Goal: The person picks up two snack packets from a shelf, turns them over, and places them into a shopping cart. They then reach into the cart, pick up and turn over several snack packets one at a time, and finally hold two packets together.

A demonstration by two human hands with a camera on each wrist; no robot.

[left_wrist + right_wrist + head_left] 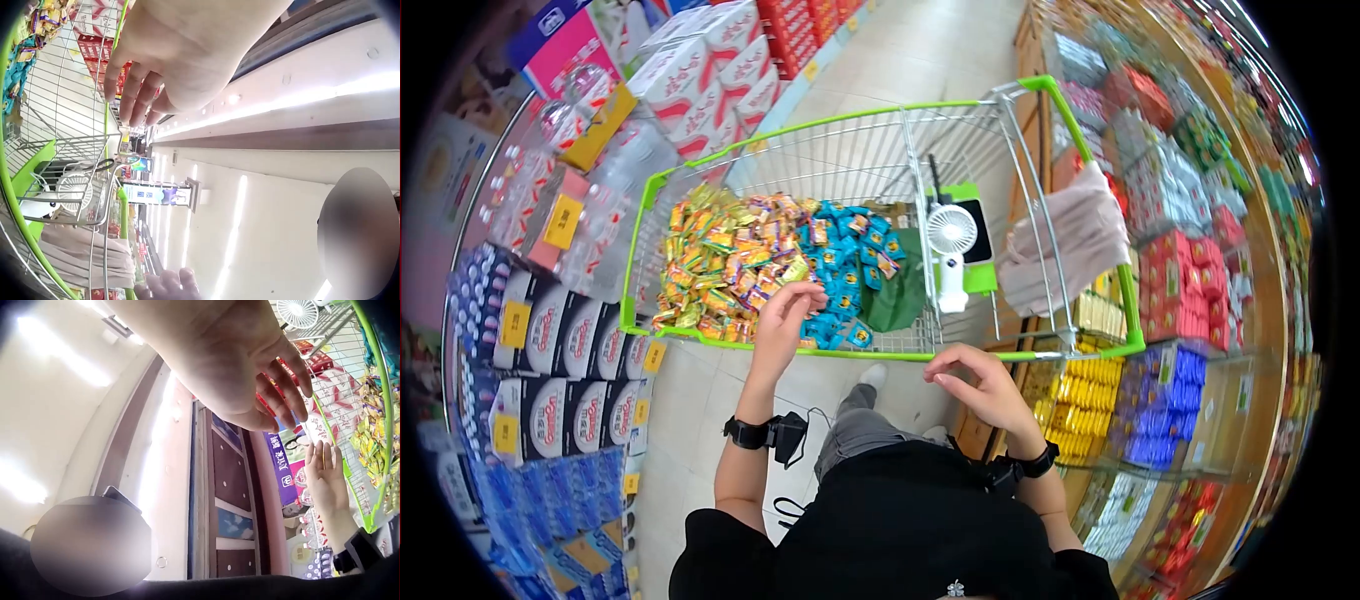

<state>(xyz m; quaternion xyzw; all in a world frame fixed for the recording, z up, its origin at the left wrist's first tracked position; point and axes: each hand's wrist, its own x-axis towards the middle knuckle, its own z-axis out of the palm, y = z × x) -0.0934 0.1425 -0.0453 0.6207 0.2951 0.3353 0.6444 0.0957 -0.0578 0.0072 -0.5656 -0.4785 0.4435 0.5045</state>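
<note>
My left hand (pixel 785 315) hangs over the near rim of a green-edged shopping cart (pixel 840 117), fingers loosely bent and holding nothing. To the right, my right hand (pixel 982 385) is just in front of the same rim, also holding nothing, its fingers relaxed. Below the left hand, small yellow and orange wrapped packets (pixel 720 260) fill the cart's left end. Blue packets (pixel 835 250) lie beside them, next to a dark green bag (pixel 903 285). In the left wrist view the fingers of the left hand (pixel 162 56) hang apart from the wire basket.
A white handheld fan (pixel 951 235) and a green holder with a dark screen (pixel 977 232) sit at the cart's right part. A pale cloth (pixel 1065 240) drapes over its right end. Shelves of bagged goods (pixel 1175 290) line the right; stacked bottle packs (pixel 550 330) stand left.
</note>
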